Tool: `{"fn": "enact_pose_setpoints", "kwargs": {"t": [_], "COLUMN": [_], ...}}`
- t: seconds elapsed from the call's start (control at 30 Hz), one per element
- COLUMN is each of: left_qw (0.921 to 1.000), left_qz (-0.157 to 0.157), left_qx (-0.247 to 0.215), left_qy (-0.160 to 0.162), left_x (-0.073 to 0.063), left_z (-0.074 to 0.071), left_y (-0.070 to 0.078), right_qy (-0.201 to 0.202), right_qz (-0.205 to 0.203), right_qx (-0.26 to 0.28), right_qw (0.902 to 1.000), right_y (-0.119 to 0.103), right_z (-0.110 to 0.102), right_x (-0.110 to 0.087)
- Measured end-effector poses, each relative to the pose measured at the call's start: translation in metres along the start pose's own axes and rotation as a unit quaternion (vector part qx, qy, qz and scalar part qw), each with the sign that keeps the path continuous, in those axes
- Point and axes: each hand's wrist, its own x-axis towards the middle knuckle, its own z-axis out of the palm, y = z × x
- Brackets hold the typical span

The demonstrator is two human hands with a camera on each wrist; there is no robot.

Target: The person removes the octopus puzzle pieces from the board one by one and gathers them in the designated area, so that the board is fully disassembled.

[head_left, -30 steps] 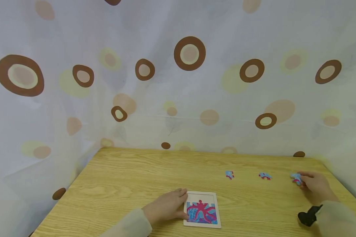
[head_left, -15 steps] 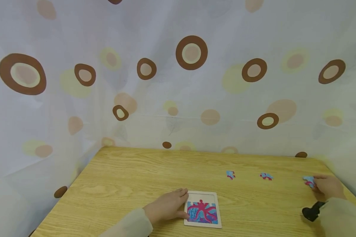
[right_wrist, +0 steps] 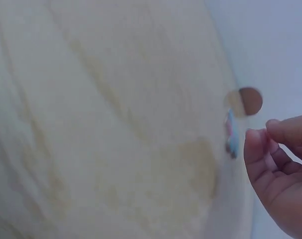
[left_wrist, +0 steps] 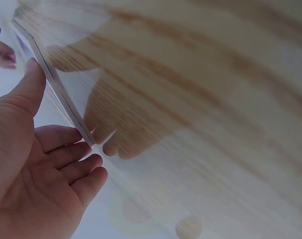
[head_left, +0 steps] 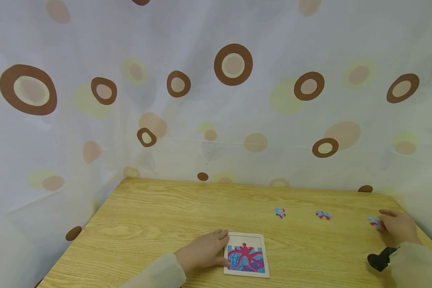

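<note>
My left hand (head_left: 205, 250) rests against the left edge of a white-framed octopus puzzle (head_left: 246, 256). In the left wrist view, the thumb (left_wrist: 32, 82) touches the frame's side and the loosely extended fingers (left_wrist: 66, 144) reach its corner. The puzzle's lower part shows a pink octopus on blue; its upper part is bare white. At the far right, my right hand (head_left: 399, 226) is beside a blue and pink puzzle piece (head_left: 373, 221) on the table. In the right wrist view, a gap separates the fingertips (right_wrist: 258, 142) from a puzzle piece (right_wrist: 231, 137).
Two more blue and pink pieces lie in a row on the wooden table (head_left: 165, 212): one piece (head_left: 280, 213) right of centre and another piece (head_left: 323, 215) farther right. A white curtain (head_left: 201, 100) with brown circles surrounds the back and sides.
My right hand carried its puzzle piece rightward, then let it go on the table; the index finger has lifted off it. The left hand stays at the puzzle frame.
</note>
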Motion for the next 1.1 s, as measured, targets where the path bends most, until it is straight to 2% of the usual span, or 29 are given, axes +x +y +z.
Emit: {"fn": "enact_pose_setpoints", "kwargs": {"t": [0.2, 0.37, 0.53, 0.8, 0.93, 1.1], "left_qw": [1.0000, 1.0000, 1.0000, 0.9997, 0.9998, 0.9997], "left_qz": [-0.003, -0.006, -0.004, 0.005, 0.003, 0.001], "left_qx": [0.007, 0.006, 0.008, 0.022, 0.020, 0.023], "left_qy": [-0.003, -0.003, 0.000, 0.008, 0.005, 0.002], "left_x": [0.000, 0.000, 0.000, 0.001, 0.001, 0.001], "left_z": [-0.001, 0.000, 0.000, 0.000, 0.000, 0.002], "left_y": [0.001, 0.001, 0.000, 0.000, 0.000, 0.000], "right_qy": [-0.070, -0.093, -0.132, -0.212, -0.268, -0.332], "right_qz": [-0.103, -0.185, -0.230, -0.271, -0.266, -0.275], "right_qx": [-0.036, -0.050, -0.032, -0.005, 0.004, 0.008], "right_qw": [0.9916, 0.9771, 0.9636, 0.9389, 0.9261, 0.9024], "right_y": [-0.037, -0.081, -0.121, -0.160, -0.166, -0.167], "right_z": [0.018, 0.052, 0.088, 0.145, 0.173, 0.206], "right_x": [-0.009, -0.021, -0.041, -0.076, -0.088, -0.102]}}
